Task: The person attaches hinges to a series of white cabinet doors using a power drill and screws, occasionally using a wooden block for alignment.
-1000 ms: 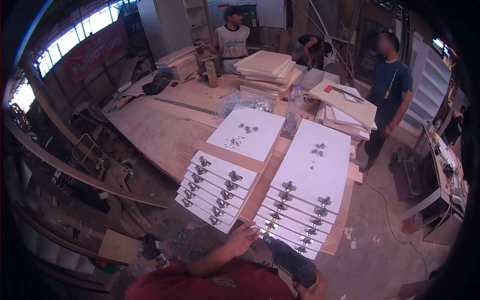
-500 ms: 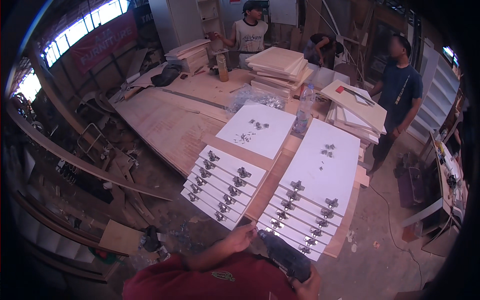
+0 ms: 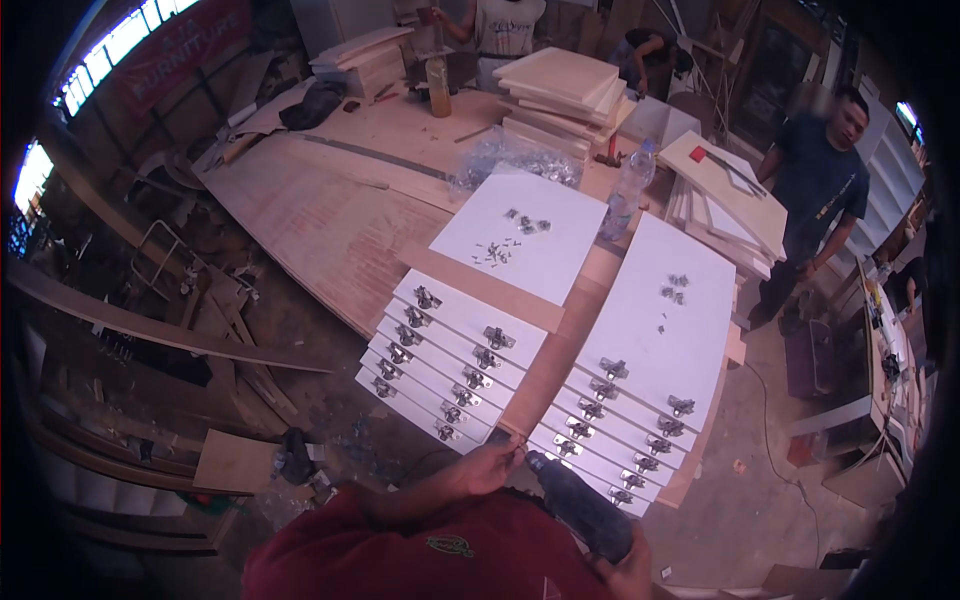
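A dark power drill is in my right hand, its nose pointing up and left. Just off that nose, my left hand pinches its fingertips together; what they hold, if anything, is too small to make out. Both hands are at the near edge of the table, between two stepped stacks of white panels. Metal cabinet hinges sit in rows along the left stack, and more hinges along the right stack. Loose screws and several hinge pieces lie on a white panel beyond.
A plastic bottle stands behind the right stack, beside a clear bag of metal parts. Piled boards rise farther back, more boards at the right. A person stands there; two others are behind the table. A cable crosses the floor.
My view has tipped downward, so the table sits higher in the picture. Both hands keep nearly the same pose, with the drill still held. The person at the right has turned their head.
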